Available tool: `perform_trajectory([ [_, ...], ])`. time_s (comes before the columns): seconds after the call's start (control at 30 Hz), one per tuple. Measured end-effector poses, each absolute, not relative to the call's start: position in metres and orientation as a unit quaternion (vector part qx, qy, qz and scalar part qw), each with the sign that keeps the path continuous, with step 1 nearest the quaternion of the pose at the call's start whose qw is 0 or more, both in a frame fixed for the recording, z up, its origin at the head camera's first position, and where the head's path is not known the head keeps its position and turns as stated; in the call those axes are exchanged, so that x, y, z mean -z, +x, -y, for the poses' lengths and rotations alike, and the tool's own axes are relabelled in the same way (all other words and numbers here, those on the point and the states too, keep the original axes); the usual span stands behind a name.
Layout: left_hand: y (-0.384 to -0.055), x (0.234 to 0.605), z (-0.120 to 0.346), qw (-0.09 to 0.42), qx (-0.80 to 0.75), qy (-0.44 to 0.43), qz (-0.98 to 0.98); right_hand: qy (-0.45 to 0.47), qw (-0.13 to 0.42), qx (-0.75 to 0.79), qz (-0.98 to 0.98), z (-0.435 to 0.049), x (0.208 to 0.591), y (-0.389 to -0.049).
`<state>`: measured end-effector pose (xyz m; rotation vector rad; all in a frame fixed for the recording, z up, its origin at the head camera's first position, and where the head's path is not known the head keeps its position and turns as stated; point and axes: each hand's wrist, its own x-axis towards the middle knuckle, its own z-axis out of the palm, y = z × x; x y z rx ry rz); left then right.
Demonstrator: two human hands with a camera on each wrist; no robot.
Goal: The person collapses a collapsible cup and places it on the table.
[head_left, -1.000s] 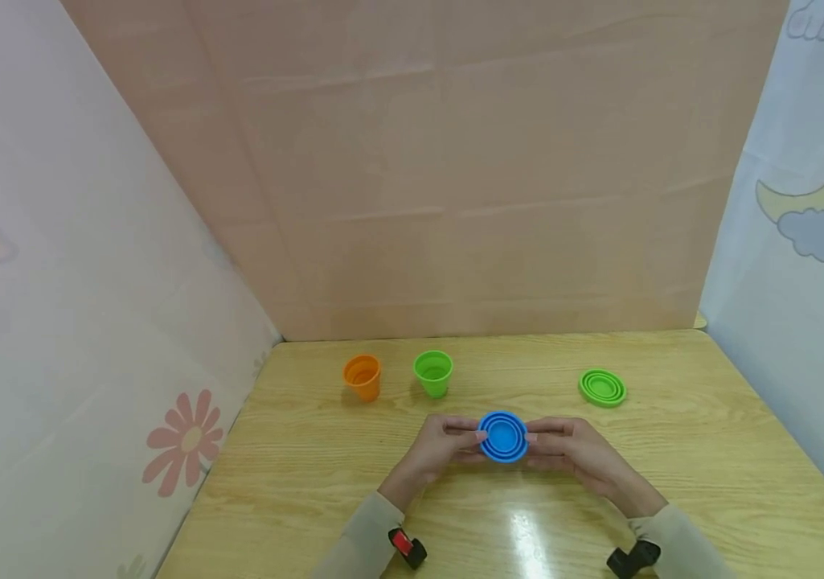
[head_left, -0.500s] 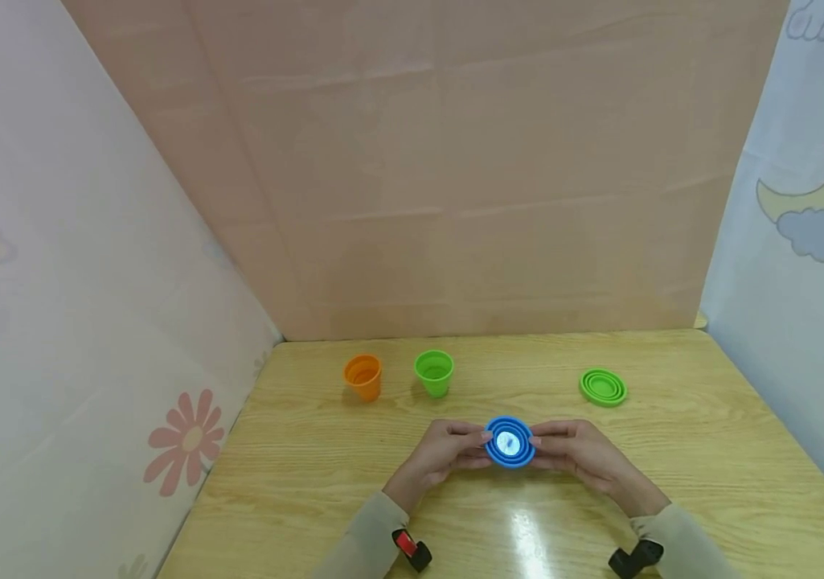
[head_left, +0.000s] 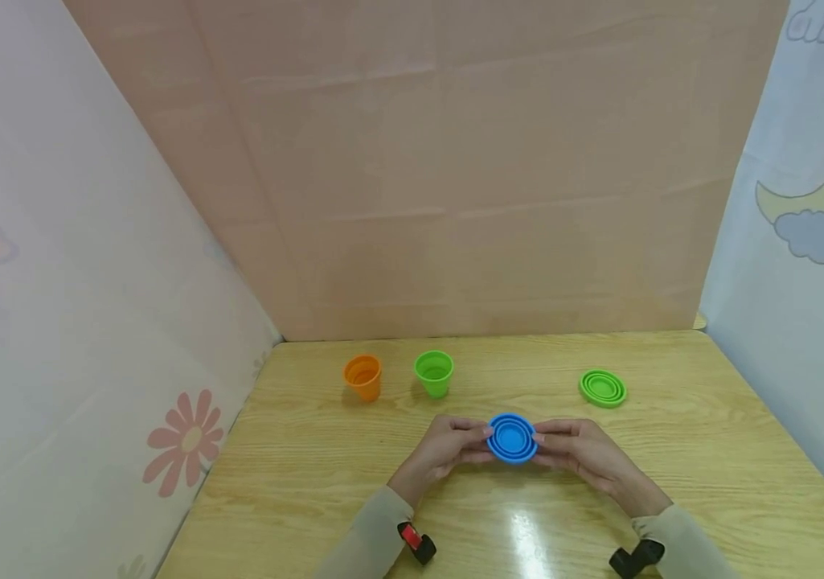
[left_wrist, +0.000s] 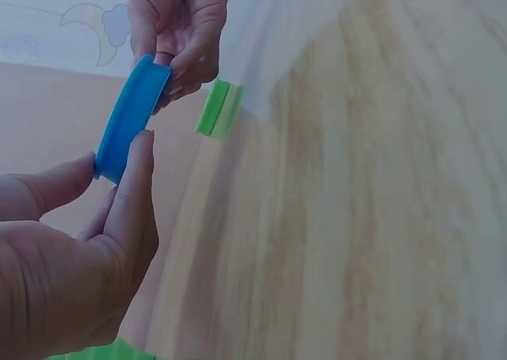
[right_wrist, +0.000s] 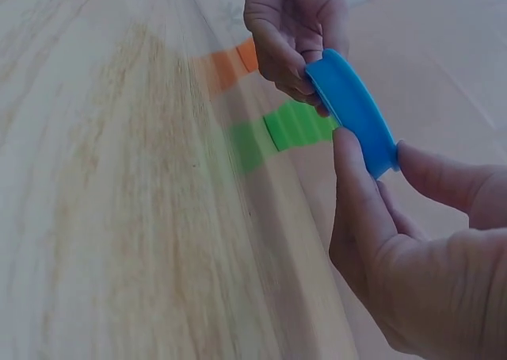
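Note:
A blue collapsible cup (head_left: 512, 438), folded flat into concentric rings, is held between both hands above the table. My left hand (head_left: 443, 447) pinches its left edge, thumb on the upper rim and fingers beneath. On the opposite edge my right hand (head_left: 588, 455) pinches it the same way. From the left wrist view the blue cup (left_wrist: 131, 122) appears side-on as a thin disc, apart from the tabletop. The right wrist view shows the cup (right_wrist: 354, 112) gripped by the fingertips of both hands.
Toward the back left of the wooden table (head_left: 296, 498) stand an orange cup (head_left: 363, 378) and a green cup (head_left: 434, 374), both expanded. A flattened green cup (head_left: 603, 388) lies at the back right. Cloth-like walls (head_left: 455, 201) enclose the table behind and at the sides.
Both hands have shifted slightly to the right with the blue cup. The cup's tilt varied a little, with a bright glare in its centre half a second ago that is gone now.

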<state>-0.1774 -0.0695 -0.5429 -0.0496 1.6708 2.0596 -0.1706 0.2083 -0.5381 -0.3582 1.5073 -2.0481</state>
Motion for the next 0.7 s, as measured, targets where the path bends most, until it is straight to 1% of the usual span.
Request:
perform_trajectory([
  [0.3,-0.194,0.547,0.058,0.214,-0.734,-0.037,-0.644,-0.088,0.264,0.749,-0.602,-0.209,0.542,-0.184],
  [0.7,-0.224,0.554,0.046,0.190,-0.715,-0.064,-0.670,-0.044,0.235,0.735,-0.634,-0.205,0.549,-0.215],
])
